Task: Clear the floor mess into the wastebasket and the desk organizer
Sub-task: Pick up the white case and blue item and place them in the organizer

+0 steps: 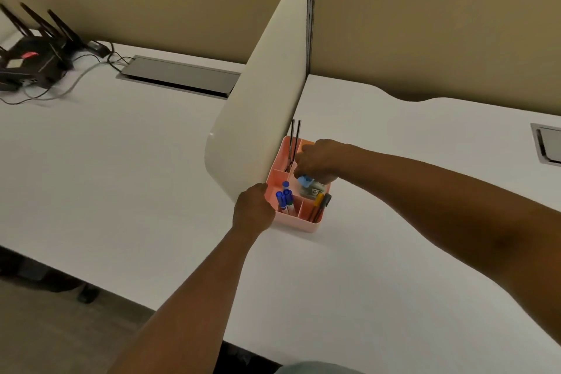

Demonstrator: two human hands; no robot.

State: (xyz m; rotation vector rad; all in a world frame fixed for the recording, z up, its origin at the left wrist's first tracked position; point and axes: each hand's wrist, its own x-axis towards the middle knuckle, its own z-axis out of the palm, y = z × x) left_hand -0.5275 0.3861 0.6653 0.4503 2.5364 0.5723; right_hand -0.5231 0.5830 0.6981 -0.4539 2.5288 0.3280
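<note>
Both bare arms reach forward over the white desk (151, 176). The left hand (253, 211) comes from 6 o'clock and its fingers wrap the near left corner of the pink desk organizer (306, 223), clamped on its wall. The right hand (315, 159) comes from 3 o'clock, palm down, above the middle compartment; its fingertips are closed on a small blue object (305, 181), which I cannot identify. The organizer stands just beside the cream divider panel (261, 100), its long axis running from 6 toward 12 o'clock. Blue markers (285, 199) stand upright in the front left compartment, and two dark thin sticks (295, 143) point up at the back.
</note>
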